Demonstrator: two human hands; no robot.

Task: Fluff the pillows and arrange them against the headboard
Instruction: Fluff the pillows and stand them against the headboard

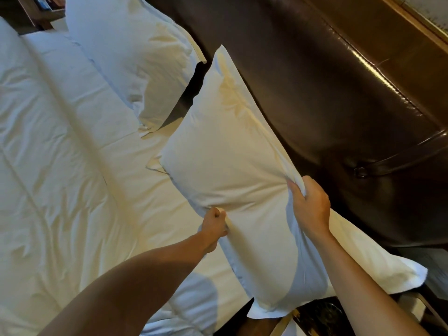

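A white pillow stands tilted against the dark brown leather headboard, its near end overhanging the bed's edge. My left hand is closed on the pillow's lower long edge, pinching the fabric. My right hand grips its upper edge where it meets the headboard. The case puckers between both hands. A second white pillow leans against the headboard farther along, apart from the first by a dark gap.
A white duvet with creases covers the bed on the left. A strap with a metal ring hangs on the headboard. Dark furniture sits below the pillow's near end, and a wooden shelf stands at the far top left.
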